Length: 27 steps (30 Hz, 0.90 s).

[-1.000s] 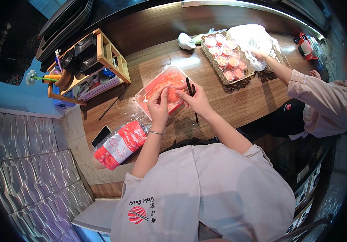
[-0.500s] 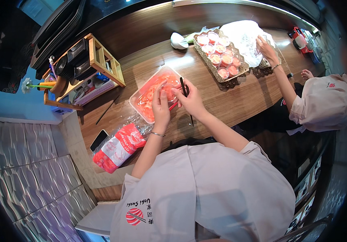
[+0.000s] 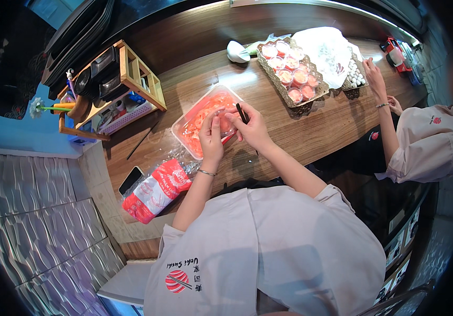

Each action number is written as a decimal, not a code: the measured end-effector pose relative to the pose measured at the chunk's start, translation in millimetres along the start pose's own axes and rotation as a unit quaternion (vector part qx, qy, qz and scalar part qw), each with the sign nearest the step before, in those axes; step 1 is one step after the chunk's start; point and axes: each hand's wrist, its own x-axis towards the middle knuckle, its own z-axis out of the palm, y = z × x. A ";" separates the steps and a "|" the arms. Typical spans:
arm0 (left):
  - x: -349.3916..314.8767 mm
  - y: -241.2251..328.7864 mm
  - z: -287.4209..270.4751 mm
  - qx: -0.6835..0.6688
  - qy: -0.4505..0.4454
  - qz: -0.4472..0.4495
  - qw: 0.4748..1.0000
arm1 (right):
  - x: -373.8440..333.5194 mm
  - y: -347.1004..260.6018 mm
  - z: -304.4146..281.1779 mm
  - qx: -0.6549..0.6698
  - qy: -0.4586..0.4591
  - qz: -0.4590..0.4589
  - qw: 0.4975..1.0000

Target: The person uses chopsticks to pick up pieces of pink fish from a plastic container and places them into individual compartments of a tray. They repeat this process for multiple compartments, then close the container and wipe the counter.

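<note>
Over a clear plastic tub (image 3: 175, 128) of orange-pink shredded food (image 3: 193, 122), both my hands are closed round a small clear cup (image 3: 228, 125) with pinkish contents. My left hand (image 3: 211, 140) grips its left side. From the right, my right hand (image 3: 252, 129) has its fingers on the cup and also keeps black chopsticks (image 3: 241, 112) tucked in it. The fingers partly hide the cup, so I cannot tell whether its lid is on.
A woven basket (image 3: 316, 97) of filled lidded cups stands at the back right, beside a white plastic bag (image 3: 318, 50) and a basket of small white pieces (image 3: 356, 75). A co-worker's hand (image 3: 375, 79) is near it. A red-white package (image 3: 158, 190), a phone (image 3: 130, 180) and a wooden rack (image 3: 141, 79) are left.
My hands stay at the cup, with small finger shifts; the chopsticks now tilt differently. The co-worker's hand has moved right, off the white bag, uncovering the basket of white pieces.
</note>
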 end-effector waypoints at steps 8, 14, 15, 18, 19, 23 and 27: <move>-1.8 3.5 -3.2 0.010 -0.022 0.004 1.000 | -1.0 -0.2 -3.9 -0.050 -0.023 -0.007 0.998; -3.5 17.4 1.2 0.005 -0.036 0.022 0.999 | -9.6 3.5 -3.0 -0.068 -0.012 -0.065 0.995; -3.8 16.9 0.5 0.012 -0.034 0.021 0.999 | -11.3 4.4 -2.6 -0.077 -0.009 -0.077 0.994; -4.6 9.7 -3.4 0.014 -0.026 0.004 1.000 | -16.2 2.2 4.7 -0.078 0.017 -0.111 0.991; -4.5 9.4 -3.9 0.011 -0.024 -0.005 1.000 | -16.6 2.0 4.7 -0.073 0.013 -0.101 0.992; -2.3 7.0 -5.6 -0.006 -0.018 -0.014 1.000 | -17.1 1.1 3.5 -0.069 0.002 -0.076 0.995; -1.5 3.2 -11.9 -0.008 -0.016 -0.030 0.999 | -18.2 -5.4 2.7 -0.093 -0.024 -0.037 0.995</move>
